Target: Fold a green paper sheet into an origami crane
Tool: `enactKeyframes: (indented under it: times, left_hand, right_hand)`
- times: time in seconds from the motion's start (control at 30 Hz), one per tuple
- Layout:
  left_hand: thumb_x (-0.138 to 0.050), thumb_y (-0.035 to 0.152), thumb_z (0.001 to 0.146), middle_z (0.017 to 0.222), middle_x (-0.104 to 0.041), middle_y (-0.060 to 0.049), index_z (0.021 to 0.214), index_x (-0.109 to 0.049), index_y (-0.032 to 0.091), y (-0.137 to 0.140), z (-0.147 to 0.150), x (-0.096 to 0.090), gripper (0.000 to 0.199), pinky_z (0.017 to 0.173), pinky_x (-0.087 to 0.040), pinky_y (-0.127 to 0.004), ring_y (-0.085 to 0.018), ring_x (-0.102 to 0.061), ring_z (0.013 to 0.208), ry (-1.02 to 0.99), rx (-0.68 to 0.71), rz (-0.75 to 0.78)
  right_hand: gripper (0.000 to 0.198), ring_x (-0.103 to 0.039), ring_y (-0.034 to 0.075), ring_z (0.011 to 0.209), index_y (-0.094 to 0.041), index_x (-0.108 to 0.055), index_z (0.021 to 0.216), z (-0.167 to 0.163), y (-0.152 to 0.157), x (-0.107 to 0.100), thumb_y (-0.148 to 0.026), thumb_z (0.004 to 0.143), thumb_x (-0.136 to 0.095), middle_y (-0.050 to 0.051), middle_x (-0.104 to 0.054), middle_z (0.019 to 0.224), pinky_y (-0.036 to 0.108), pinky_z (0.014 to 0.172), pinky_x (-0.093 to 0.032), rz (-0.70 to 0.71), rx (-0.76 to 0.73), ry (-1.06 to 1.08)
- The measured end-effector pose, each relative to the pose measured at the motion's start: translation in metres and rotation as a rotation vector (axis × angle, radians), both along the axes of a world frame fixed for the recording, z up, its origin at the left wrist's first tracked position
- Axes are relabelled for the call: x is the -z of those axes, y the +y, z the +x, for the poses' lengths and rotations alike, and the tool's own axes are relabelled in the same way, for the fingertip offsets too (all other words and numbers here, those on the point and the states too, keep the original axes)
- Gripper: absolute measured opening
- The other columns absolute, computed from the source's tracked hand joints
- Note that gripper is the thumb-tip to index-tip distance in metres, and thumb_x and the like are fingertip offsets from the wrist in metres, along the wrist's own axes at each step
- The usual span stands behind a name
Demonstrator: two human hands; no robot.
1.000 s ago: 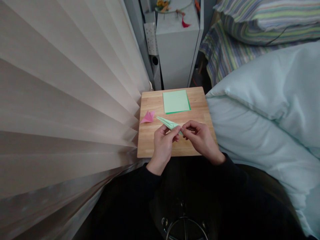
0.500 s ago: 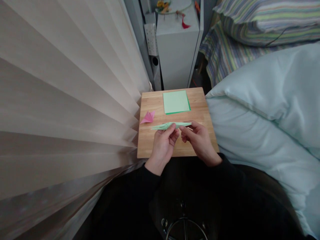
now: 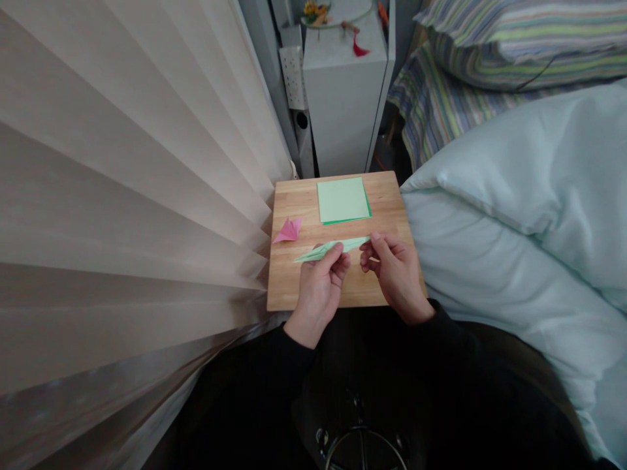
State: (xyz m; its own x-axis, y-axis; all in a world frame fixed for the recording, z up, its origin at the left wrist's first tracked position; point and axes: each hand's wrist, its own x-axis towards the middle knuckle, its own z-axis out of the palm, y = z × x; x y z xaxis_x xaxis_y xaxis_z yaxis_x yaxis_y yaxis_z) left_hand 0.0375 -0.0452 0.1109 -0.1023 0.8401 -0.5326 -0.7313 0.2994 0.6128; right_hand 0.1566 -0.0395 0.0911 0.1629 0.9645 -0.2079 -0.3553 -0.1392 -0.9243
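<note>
A long, narrow piece of folded light green origami paper is held above the small wooden table. My left hand grips its middle, thumb on top and fingers curled beneath. At the paper's right tip, my right hand pinches it between thumb and forefinger, the other fingers curled in. The left end tapers to a point and hangs slightly lower than the right. Left of the hands, a folded pink paper figure rests on the table. Behind them lies a stack of square green paper sheets.
Pleated curtains hang close along the table's left side. A bed with a pale blue quilt borders the right. Beyond the far edge stands a white cabinet with a red tassel on top.
My right hand has shifted outward to the paper's right tip and raised it slightly. The paper now tilts, its left end lower. My left hand keeps its hold in the middle.
</note>
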Motion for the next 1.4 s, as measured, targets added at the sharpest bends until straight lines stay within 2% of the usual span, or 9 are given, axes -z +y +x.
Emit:
enactKeyframes:
  times: [0.1,0.27,0.47,0.6,0.7,0.87,1.07,1.23,1.4]
  left_hand:
    - [-0.082,0.006,0.075,0.077,-0.071,0.003,0.084,-0.068,0.012,0.002,-0.003,-0.001,0.017,0.064,-0.057,-0.014,-0.004,-0.066,0.062,-0.001,0.0,-0.002]
    - [-0.084,0.008,0.073,0.073,-0.069,0.003,0.082,-0.068,0.012,0.004,-0.005,-0.001,0.019,0.058,-0.055,-0.013,-0.004,-0.063,0.058,0.031,0.004,0.025]
    - [-0.086,0.009,0.069,0.069,-0.067,0.004,0.076,-0.067,0.012,0.01,-0.014,-0.002,0.021,0.057,-0.053,-0.011,-0.003,-0.063,0.057,0.069,-0.019,0.04]
    - [-0.09,0.012,0.065,0.066,-0.066,0.003,0.075,-0.067,0.011,0.01,-0.017,-0.003,0.025,0.053,-0.05,-0.012,-0.004,-0.061,0.055,0.096,0.086,0.04]
    - [-0.092,0.016,0.064,0.064,-0.065,0.003,0.075,-0.067,0.011,0.009,-0.017,-0.002,0.028,0.054,-0.049,-0.013,-0.004,-0.06,0.055,0.138,0.134,0.061]
    - [-0.093,0.022,0.066,0.069,-0.066,0.005,0.081,-0.065,0.015,0.009,-0.017,0.001,0.033,0.058,-0.049,-0.014,-0.004,-0.06,0.058,0.219,0.091,0.147]
    - [-0.091,0.032,0.071,0.065,-0.066,0.005,0.091,-0.064,0.019,0.016,-0.029,0.01,0.037,0.054,-0.046,-0.017,-0.008,-0.061,0.056,0.446,0.087,0.258]
    - [-0.087,0.028,0.073,0.064,-0.067,0.001,0.082,-0.067,0.018,0.017,-0.033,0.014,0.024,0.047,-0.042,-0.019,-0.011,-0.06,0.056,0.65,0.306,0.307]
    - [-0.088,0.023,0.071,0.074,-0.07,-0.002,0.078,-0.072,0.017,0.014,-0.026,0.013,0.019,0.053,-0.048,-0.02,-0.013,-0.064,0.063,0.647,0.371,0.343]
  right_hand:
    - [0.03,-0.059,0.011,0.058,-0.021,-0.068,0.081,0.002,0.001,-0.002,-0.048,0.076,-0.081,-0.001,-0.066,0.075,0.025,0.05,-0.05,-0.006,0.02,0.022]
    - [0.025,-0.057,0.01,0.053,-0.02,-0.067,0.08,0.005,0.001,-0.001,-0.039,0.074,-0.084,-0.004,-0.062,0.061,0.025,0.051,-0.051,-0.001,0.004,-0.002]
    - [0.03,-0.058,0.011,0.058,-0.021,-0.062,0.08,0.017,0.007,0.002,-0.046,0.08,-0.079,-0.004,-0.06,0.067,0.024,0.052,-0.053,0.033,0.092,-0.081]
    - [0.039,-0.065,0.015,0.071,-0.021,-0.067,0.087,0.016,0.007,0.001,-0.057,0.077,-0.08,0.001,-0.067,0.08,0.026,0.056,-0.055,0.023,-0.074,-0.171]
    - [0.038,-0.063,0.015,0.066,-0.019,-0.069,0.079,0.012,0.005,0.003,-0.054,0.073,-0.084,0.001,-0.066,0.07,0.026,0.055,-0.052,0.036,-0.172,-0.2]
    - [0.032,-0.057,0.013,0.058,-0.019,-0.066,0.071,0.01,0.001,0.006,-0.047,0.081,-0.078,0.0,-0.063,0.062,0.027,0.054,-0.047,0.051,-0.167,-0.298]
    - [0.03,-0.057,0.015,0.066,-0.019,-0.066,0.073,0.013,-0.004,-0.003,-0.041,0.093,-0.066,0.002,-0.064,0.071,0.028,0.058,-0.044,0.141,-0.383,-0.489]
    - [0.021,-0.062,0.016,0.071,-0.019,-0.067,0.085,0.014,-0.002,-0.005,-0.04,0.092,-0.067,0.004,-0.068,0.082,0.028,0.057,-0.047,0.208,-0.189,-0.61]
    - [0.023,-0.063,0.016,0.069,-0.02,-0.065,0.083,0.011,-0.002,0.0,-0.041,0.088,-0.072,0.003,-0.066,0.077,0.027,0.053,-0.051,0.165,-0.177,-0.491]
